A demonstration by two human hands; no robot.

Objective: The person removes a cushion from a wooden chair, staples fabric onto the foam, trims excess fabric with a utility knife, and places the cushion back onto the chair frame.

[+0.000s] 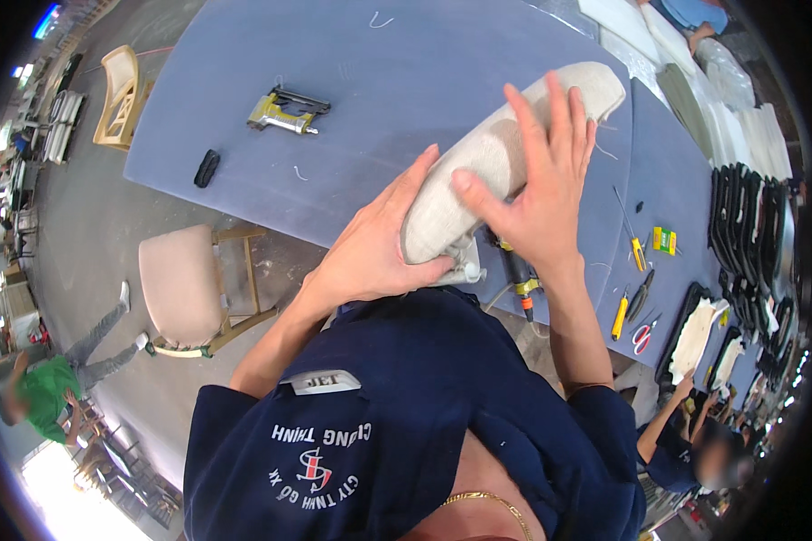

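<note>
A long beige fabric-covered pad [478, 171] is held up at a slant over the near edge of the table, with loose cloth hanging under its lower end. My left hand [370, 239] cups that lower end, thumb at the underside and fingers along the far side. Across the upper part, my right hand [546, 185] lies with its fingers spread and its thumb apart. Below my right wrist, partly hidden, is an air tool [519, 275] with an orange hose fitting. A yellow and silver staple gun [284, 112] rests on the blue-grey table [379, 81].
On the right lie a screwdriver [638, 254], a small green-yellow box [665, 240], pliers [641, 296], a yellow cutter [620, 316] and scissors [642, 335]. Black pads [749, 216] are stacked beyond. An upholstered chair [180, 284] stands left. Co-workers are at lower right; another person is at left.
</note>
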